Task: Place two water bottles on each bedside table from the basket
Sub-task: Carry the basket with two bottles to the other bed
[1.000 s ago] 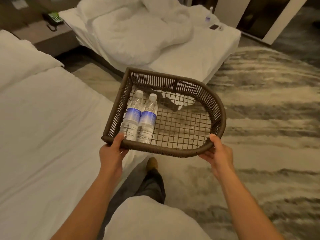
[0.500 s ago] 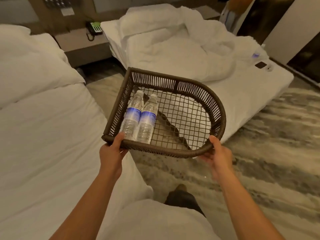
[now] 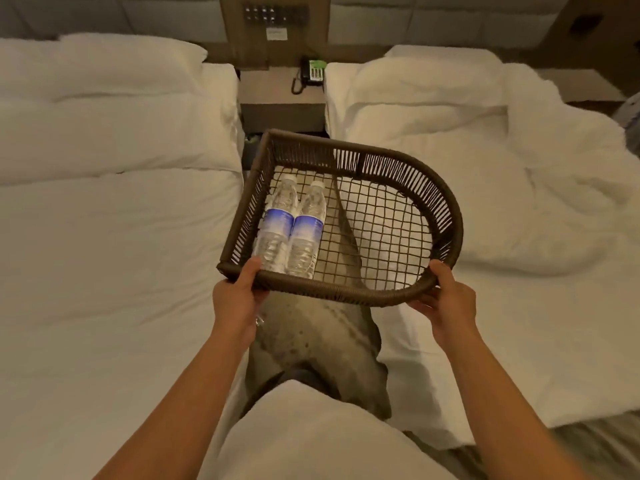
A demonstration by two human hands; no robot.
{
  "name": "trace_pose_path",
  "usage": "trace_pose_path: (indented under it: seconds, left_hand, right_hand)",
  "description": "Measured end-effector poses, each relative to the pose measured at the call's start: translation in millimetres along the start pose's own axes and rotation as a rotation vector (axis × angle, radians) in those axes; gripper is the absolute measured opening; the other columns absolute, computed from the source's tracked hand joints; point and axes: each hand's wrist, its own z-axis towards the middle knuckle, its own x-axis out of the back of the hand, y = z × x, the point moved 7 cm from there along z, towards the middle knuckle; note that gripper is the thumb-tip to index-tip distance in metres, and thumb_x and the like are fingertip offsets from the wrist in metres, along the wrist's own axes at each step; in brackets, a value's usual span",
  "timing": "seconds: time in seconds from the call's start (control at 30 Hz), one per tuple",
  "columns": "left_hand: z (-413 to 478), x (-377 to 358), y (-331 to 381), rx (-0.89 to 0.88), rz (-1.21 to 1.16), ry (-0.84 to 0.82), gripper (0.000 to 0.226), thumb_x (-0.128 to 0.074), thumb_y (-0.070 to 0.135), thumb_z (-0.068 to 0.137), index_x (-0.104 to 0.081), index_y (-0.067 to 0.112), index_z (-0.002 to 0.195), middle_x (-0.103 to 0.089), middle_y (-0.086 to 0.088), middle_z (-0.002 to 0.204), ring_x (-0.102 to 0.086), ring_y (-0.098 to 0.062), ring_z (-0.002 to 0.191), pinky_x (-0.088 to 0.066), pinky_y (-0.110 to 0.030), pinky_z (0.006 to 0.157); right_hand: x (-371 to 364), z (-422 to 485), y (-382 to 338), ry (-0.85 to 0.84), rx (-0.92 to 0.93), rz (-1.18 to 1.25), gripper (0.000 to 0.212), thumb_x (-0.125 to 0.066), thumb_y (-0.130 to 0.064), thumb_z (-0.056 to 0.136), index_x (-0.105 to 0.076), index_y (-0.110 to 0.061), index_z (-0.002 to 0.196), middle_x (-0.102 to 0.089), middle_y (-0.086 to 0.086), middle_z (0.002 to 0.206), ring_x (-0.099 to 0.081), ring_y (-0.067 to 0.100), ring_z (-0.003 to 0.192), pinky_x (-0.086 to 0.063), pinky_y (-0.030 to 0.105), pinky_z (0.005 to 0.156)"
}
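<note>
A dark brown woven basket (image 3: 446, 216) with a mesh floor is held out in front of me over the aisle between two beds. My left hand (image 3: 239, 296) grips its near left corner and my right hand (image 3: 446, 306) grips the near right rim. Two clear water bottles with blue labels lie side by side along the basket's left wall: the left bottle (image 3: 277, 223) and the right bottle (image 3: 306, 230), caps pointing away from me. Straight ahead, between the bed heads, stands the bedside table (image 3: 273, 88).
A black telephone (image 3: 311, 72) sits on the table's right part. A made white bed (image 3: 104, 220) lies on the left and a rumpled white bed (image 3: 502, 202) on the right. A narrow carpeted aisle (image 3: 311, 337) runs between them. A switch panel (image 3: 273, 15) is on the wall.
My view has swung left from the room's open floor to face the aisle and bedside table head-on. Both hands keep the same hold on the basket, and the bottles have not shifted.
</note>
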Motion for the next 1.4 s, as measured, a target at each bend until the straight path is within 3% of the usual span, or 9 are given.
trace_pose_path:
  seconds: [0.2, 0.33, 0.57, 0.77, 0.93, 1.07, 1.13, 1.23, 1.4]
  left_hand:
    - [41.5, -30.1, 26.0, -0.06, -0.074, 0.147, 0.022, -0.076, 0.021, 0.093, -0.072, 0.006, 0.109, -0.08, -0.013, 0.111, -0.079, -0.026, 0.1, -0.062, -0.043, 0.092]
    - [90.1, -38.3, 41.3, -0.084, -0.124, 0.223, 0.038, -0.077, 0.02, 0.093, -0.068, 0.0, 0.124, -0.079, -0.015, 0.116, -0.077, -0.029, 0.107, -0.062, -0.046, 0.095]
    - [227.9, -61.4, 99.8, -0.116, -0.178, 0.319, 0.043, -0.076, 0.022, 0.093, -0.067, 0.001, 0.129, -0.078, -0.015, 0.12, -0.077, -0.029, 0.109, -0.061, -0.048, 0.096]
    - [337.5, -79.8, 179.7, -0.147, -0.224, 0.367, 0.038, -0.076, 0.02, 0.093, -0.069, 0.004, 0.126, -0.079, -0.014, 0.121, -0.076, -0.029, 0.112, -0.06, -0.048, 0.098]
    - [398.4, -93.1, 225.5, -0.161, -0.21, 0.431, 0.02, -0.075, 0.023, 0.094, -0.072, 0.013, 0.11, -0.079, -0.011, 0.115, -0.076, -0.027, 0.111, -0.06, -0.045, 0.097]
    - [452.7, -107.2, 248.9, -0.173, -0.23, 0.495, 0.031, -0.076, 0.024, 0.093, -0.072, 0.007, 0.119, -0.079, -0.014, 0.117, -0.075, -0.028, 0.111, -0.06, -0.046, 0.098]
    - [482.1, -112.9, 255.6, -0.173, -0.265, 0.544, 0.037, -0.075, 0.024, 0.094, -0.07, 0.004, 0.125, -0.078, -0.015, 0.118, -0.075, -0.03, 0.112, -0.059, -0.047, 0.1]
    - [527.7, -124.7, 263.9, -0.186, -0.325, 0.617, 0.041, -0.076, 0.023, 0.093, -0.069, 0.001, 0.127, -0.078, -0.017, 0.119, -0.074, -0.032, 0.113, -0.058, -0.051, 0.101]
    - [593.9, -153.0, 282.5, -0.212, -0.439, 0.774, 0.04, -0.077, 0.022, 0.092, -0.069, 0.0, 0.124, -0.076, -0.019, 0.121, -0.073, -0.034, 0.116, -0.058, -0.053, 0.101]
  right_hand:
    - [-71.5, 79.8, -41.1, -0.129, -0.025, -0.081, 0.035, -0.071, -0.037, 0.092, -0.068, -0.003, 0.098, -0.073, 0.025, 0.095, -0.075, 0.043, 0.096, -0.061, 0.057, 0.088]
    - [-135.8, 128.3, -59.7, -0.206, -0.037, -0.124, 0.033, -0.072, -0.036, 0.091, -0.068, -0.004, 0.093, -0.072, 0.033, 0.099, -0.074, 0.044, 0.098, -0.061, 0.058, 0.088]
    - [-306.1, 223.4, -101.6, -0.321, -0.027, -0.181, 0.03, -0.07, -0.034, 0.093, -0.066, -0.004, 0.091, -0.072, 0.014, 0.077, -0.073, 0.037, 0.083, -0.061, 0.058, 0.088]
    - [-448.9, 275.8, -149.1, -0.392, -0.046, -0.185, 0.025, -0.069, -0.031, 0.095, -0.067, -0.006, 0.088, -0.073, 0.015, 0.083, -0.072, 0.037, 0.091, -0.061, 0.053, 0.087]
    - [-532.1, 318.0, -169.1, -0.449, -0.077, -0.21, 0.023, -0.068, -0.031, 0.095, -0.067, -0.008, 0.092, -0.075, 0.015, 0.088, -0.076, 0.036, 0.092, -0.063, 0.05, 0.082]
    - [-603.9, 364.9, -183.3, -0.513, -0.094, -0.255, 0.024, -0.07, -0.032, 0.094, -0.067, -0.008, 0.097, -0.076, 0.015, 0.091, -0.076, 0.035, 0.095, -0.062, 0.054, 0.087]
    - [-643.0, 393.2, -191.3, -0.546, -0.098, -0.298, 0.029, -0.071, -0.034, 0.093, -0.068, -0.006, 0.101, -0.076, 0.014, 0.089, -0.078, 0.032, 0.09, -0.063, 0.05, 0.081]
    - [-710.2, 430.8, -208.0, -0.67, -0.091, -0.364, 0.033, -0.067, -0.035, 0.096, -0.066, -0.003, 0.104, -0.07, 0.008, 0.073, -0.072, 0.015, 0.061, -0.061, 0.034, 0.062]
    - [-830.4, 487.8, -237.4, -0.826, -0.064, -0.472, 0.028, -0.065, -0.035, 0.097, -0.067, -0.007, 0.096, -0.066, 0.0, 0.056, -0.064, 0.007, 0.047, -0.06, 0.053, 0.09]
